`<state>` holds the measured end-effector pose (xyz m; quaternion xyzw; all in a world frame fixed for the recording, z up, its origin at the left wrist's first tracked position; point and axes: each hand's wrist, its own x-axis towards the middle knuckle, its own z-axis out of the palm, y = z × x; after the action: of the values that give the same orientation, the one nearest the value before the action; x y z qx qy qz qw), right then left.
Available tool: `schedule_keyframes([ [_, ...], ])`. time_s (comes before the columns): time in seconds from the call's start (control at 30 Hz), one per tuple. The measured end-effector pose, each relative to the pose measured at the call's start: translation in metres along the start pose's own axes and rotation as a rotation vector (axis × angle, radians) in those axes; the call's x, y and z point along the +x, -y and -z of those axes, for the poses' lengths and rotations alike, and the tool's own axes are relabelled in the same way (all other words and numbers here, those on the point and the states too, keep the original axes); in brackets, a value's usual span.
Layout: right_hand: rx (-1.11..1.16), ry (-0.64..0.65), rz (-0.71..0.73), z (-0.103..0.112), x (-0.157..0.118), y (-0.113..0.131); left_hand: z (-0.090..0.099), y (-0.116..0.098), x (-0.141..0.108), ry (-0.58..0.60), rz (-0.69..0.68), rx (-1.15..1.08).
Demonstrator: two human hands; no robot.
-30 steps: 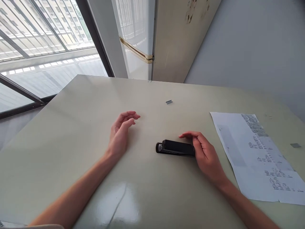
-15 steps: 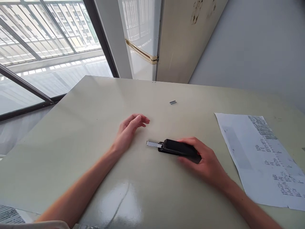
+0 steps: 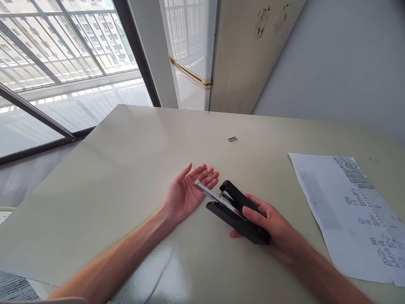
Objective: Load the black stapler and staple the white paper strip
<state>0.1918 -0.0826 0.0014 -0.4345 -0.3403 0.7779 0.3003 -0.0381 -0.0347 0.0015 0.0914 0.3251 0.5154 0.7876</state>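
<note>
A black stapler (image 3: 237,211) is tilted on its side above the table, its silver magazine tray sticking out from between the body parts. My right hand (image 3: 264,217) is wrapped around its rear end. My left hand (image 3: 191,190) lies palm up with its fingers spread, holding nothing. The tip of the silver tray is over the left palm. Beyond both hands, a small grey strip of staples (image 3: 232,139) rests on the table.
Printed paper sheets (image 3: 329,202) lie on the table (image 3: 95,202) at the right. Past the far edge stand a fridge (image 3: 193,50) and a grey wall. A window is at the upper left.
My left hand has turned palm up, opened and moved right toward the stapler. My right hand has lifted and rolled the stapler, and its silver tray now points up and left.
</note>
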Motion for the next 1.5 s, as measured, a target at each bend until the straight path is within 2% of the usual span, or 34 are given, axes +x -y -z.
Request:
schedule_keyframes([
  [0.1,0.092,0.037,-0.043,-0.008,0.000,0.000,0.000,0.005,-0.003,0.027,0.040,-0.055],
  [0.23,0.149,0.045,-0.078,-0.006,0.001,0.000,0.000,0.011,-0.005,0.041,0.096,-0.116],
  [0.33,0.159,0.078,-0.099,-0.003,0.002,0.000,0.000,0.011,-0.004,0.030,0.098,-0.147],
  [0.53,0.129,0.154,-0.071,0.000,0.002,0.002,0.001,0.011,-0.005,0.106,0.141,-0.137],
  [0.9,0.120,0.156,-0.084,0.003,0.001,0.000,0.001,0.016,-0.009,0.042,0.058,0.142],
  [1.0,0.130,0.143,-0.086,0.000,-0.001,0.001,-0.002,0.014,-0.008,0.021,0.026,0.153],
  [1.13,0.123,0.197,-0.088,-0.001,-0.002,0.001,-0.001,0.009,-0.003,0.000,-0.018,0.125],
  [1.23,0.115,0.222,-0.079,0.000,-0.002,0.000,0.001,0.003,0.002,-0.062,-0.048,0.075],
  [1.3,0.107,0.211,-0.071,0.000,-0.003,0.000,0.003,-0.002,0.003,-0.081,-0.051,0.012],
  [1.4,0.073,0.164,-0.032,-0.001,-0.004,0.000,0.004,-0.008,0.003,-0.032,-0.030,-0.009],
  [1.5,-0.022,0.060,0.061,-0.003,-0.007,0.000,0.004,-0.010,-0.003,0.006,-0.080,0.189],
])
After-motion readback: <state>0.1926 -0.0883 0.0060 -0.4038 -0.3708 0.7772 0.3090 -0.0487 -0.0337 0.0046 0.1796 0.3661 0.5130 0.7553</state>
